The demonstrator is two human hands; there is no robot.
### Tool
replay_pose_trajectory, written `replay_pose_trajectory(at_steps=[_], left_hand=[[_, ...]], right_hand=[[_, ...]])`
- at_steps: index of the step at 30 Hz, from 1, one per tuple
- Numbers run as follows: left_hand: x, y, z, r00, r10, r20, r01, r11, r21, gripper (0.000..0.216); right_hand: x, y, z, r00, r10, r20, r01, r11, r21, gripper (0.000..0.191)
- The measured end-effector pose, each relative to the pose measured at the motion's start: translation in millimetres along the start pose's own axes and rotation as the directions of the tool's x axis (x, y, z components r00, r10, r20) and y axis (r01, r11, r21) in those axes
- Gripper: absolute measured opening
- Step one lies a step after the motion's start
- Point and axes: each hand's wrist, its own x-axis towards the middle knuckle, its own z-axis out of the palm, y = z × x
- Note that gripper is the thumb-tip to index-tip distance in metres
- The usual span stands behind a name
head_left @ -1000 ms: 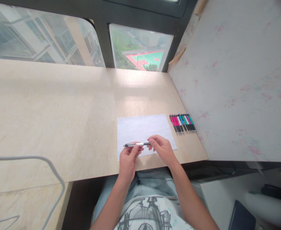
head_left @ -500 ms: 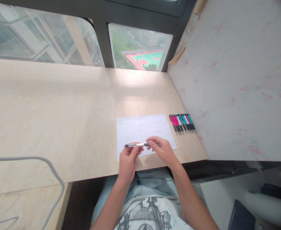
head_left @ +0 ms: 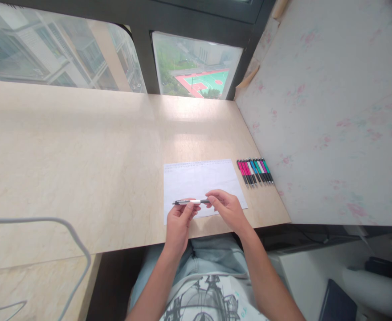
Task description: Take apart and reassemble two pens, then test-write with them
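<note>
Two hands are closed on one pen: the left hand is pinched around the barrel towards its dark tip end, and the right hand is closed with its fingertips on the opposite end. The pen is held level and crosswise to the body, over the near edge of a white sheet of paper that lies flat on the surface. Whether the pen touches the sheet cannot be told.

The right end appears to be the part being worked. Such handling is judged to go best if the barrel is steadied by the left pinch alone and any turning or pulling is left to the right fingertips, with light force along the pen's own line so that it is not bent. If the work is done low over the sheet, a small part that slips can be seen against the white.

A row of pens with pink, blue and green barrels is laid side by side just right of the sheet, near the papered wall panel. It is best left undisturbed by the right forearm. A white wire lies well apart at the left.
</note>
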Motion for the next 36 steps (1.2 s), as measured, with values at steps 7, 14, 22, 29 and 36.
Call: replay_pose_trajectory(at_steps=[7,14,22,29,36], left_hand=[[1.1,0.4,-1.6,1.0,0.004,-0.012,-0.004,1.0,-0.003,0.025],[-0.5,0.2,-0.2,1.0,-0.002,-0.001,0.002,1.0,-0.006,0.026],[0.6,0.7,-0.9,1.0,0.0,-0.009,0.0,1.0,-0.009,0.025],[-0.2,1.7,0.2,1.0,-0.015,-0.009,0.014,0.999,-0.035,0.026],[-0.1,1.2,0.3,0.999,-0.037,0.002,0.037,0.997,-0.063,0.026]], right_hand=[[0.7,-4.1,-2.9,0.991,-0.13,-0.029,0.127,0.988,-0.086,0.009],[-0.2,-3.6,1.6,1.0,-0.019,0.001,0.019,1.0,0.005,0.018],[0.5,-2.7,-3.0,0.99,-0.137,-0.02,0.135,0.986,-0.095,0.009],[0.4,-5.0,-3.3,0.98,-0.2,-0.006,0.198,0.976,-0.091,0.01],[-0.6,0.2,0.8,0.999,0.014,0.029,-0.016,0.998,0.064,0.022]])
